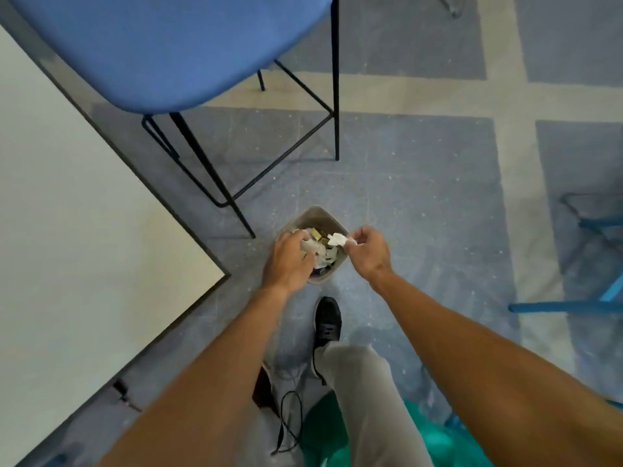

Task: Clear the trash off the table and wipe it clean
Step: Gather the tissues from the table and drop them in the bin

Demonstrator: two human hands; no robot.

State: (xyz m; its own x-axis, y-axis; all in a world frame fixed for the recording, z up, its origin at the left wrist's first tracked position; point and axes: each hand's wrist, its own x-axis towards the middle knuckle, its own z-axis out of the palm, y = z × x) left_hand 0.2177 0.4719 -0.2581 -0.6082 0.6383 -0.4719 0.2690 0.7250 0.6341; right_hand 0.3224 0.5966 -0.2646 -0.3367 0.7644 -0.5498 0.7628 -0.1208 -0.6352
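A small waste bin (316,211) of smooth grey-beige plastic, with a rounded-square rim, stands on the floor (421,197) just off the table (84,247) corner. It is filled with crumpled white paper (326,256) and a few glossy yellowish-brown pieces (317,234). The right hand (369,252) hovers over the bin's right rim, thumb and fingertips pinching a crumpled white paper scrap (337,239). The left hand (286,261) hangs over the bin's left side, its fingers curled downward above wrinkled white paper; whether they grip any of it cannot be told. The table has a pale, matte, flat top with a thin dark edge and a sharp corner. Beyond the bin stands a stool (175,48) with a rounded blue fabric seat on thin black metal legs. The floor is speckled blue-grey carpet crossed by beige bands. A black shoe (327,320) and grey trouser leg (364,399) stand just behind the bin.
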